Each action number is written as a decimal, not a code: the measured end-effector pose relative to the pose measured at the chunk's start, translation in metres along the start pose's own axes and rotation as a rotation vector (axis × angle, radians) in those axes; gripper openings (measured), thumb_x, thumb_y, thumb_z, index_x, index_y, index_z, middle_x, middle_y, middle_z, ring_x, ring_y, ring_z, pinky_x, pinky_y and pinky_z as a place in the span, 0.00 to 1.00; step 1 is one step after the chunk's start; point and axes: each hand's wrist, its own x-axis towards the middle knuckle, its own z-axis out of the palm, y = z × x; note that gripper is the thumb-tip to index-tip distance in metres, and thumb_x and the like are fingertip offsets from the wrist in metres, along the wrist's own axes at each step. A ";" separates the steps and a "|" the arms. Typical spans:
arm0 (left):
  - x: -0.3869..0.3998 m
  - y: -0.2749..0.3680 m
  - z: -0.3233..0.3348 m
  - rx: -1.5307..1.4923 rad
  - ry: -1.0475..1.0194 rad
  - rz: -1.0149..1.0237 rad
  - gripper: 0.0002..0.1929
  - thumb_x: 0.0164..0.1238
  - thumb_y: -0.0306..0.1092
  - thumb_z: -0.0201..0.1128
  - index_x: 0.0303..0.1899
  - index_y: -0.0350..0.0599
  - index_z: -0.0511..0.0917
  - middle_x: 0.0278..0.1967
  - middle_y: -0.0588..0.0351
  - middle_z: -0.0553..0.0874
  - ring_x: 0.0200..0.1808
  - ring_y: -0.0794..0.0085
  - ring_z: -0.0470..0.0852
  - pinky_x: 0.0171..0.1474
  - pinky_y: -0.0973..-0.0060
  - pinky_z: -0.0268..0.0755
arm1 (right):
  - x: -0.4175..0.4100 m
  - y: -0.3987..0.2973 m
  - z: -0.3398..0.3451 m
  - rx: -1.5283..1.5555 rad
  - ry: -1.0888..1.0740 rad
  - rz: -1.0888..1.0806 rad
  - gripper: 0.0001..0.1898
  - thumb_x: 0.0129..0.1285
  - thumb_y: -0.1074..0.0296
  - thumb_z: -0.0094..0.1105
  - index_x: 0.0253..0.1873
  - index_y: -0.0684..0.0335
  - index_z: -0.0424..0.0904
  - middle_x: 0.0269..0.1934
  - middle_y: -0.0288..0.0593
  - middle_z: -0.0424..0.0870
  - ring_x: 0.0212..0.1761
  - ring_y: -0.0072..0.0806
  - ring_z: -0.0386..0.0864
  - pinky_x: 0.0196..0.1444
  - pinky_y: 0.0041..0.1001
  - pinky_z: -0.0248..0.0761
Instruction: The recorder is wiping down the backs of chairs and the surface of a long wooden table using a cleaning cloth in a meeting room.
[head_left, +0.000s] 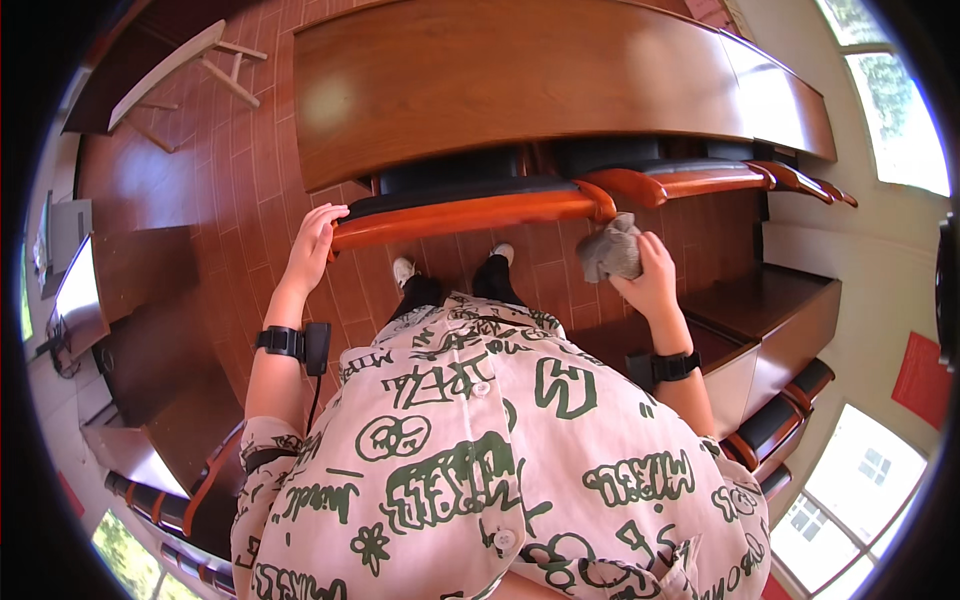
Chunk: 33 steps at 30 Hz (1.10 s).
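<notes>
Before me a wooden chair (465, 214) with a black padded back is pushed up to a long table. My left hand (313, 236) has hold of the left end of its orange-brown top rail, fingers over the top and thumb on the near side. In my right hand (651, 274) is a bunched grey cloth (611, 249). The cloth is close to the right end of the same rail; whether they touch I cannot tell.
The glossy wooden table (510, 82) spans the far side. A second black-padded chair (697, 178) stands at right along it. A wooden cabinet (765, 307) is near my right arm. A pale wooden stand (180, 67) stands at far left on the plank-patterned floor (247, 187).
</notes>
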 end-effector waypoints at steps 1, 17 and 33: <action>-0.002 -0.001 -0.001 -0.007 -0.010 0.013 0.27 0.74 0.53 0.35 0.50 0.41 0.75 0.55 0.50 0.76 0.64 0.57 0.64 0.67 0.65 0.51 | -0.002 -0.006 0.008 0.020 -0.045 -0.005 0.25 0.34 0.68 0.64 0.43 0.69 0.73 0.34 0.50 0.73 0.37 0.49 0.73 0.40 0.38 0.70; 0.000 -0.009 -0.004 -0.046 -0.038 0.161 0.25 0.74 0.51 0.36 0.50 0.41 0.74 0.56 0.50 0.74 0.64 0.55 0.63 0.67 0.63 0.51 | 0.031 -0.064 0.101 -0.096 -0.107 0.240 0.40 0.42 0.58 0.64 0.62 0.70 0.62 0.49 0.55 0.74 0.50 0.48 0.74 0.52 0.37 0.69; 0.006 -0.020 -0.012 -0.110 -0.149 0.177 0.29 0.73 0.56 0.31 0.53 0.41 0.72 0.58 0.50 0.72 0.66 0.54 0.60 0.68 0.62 0.48 | 0.064 -0.150 0.126 -0.033 -0.446 -0.074 0.38 0.43 0.59 0.65 0.60 0.71 0.63 0.47 0.52 0.76 0.49 0.44 0.75 0.49 0.36 0.71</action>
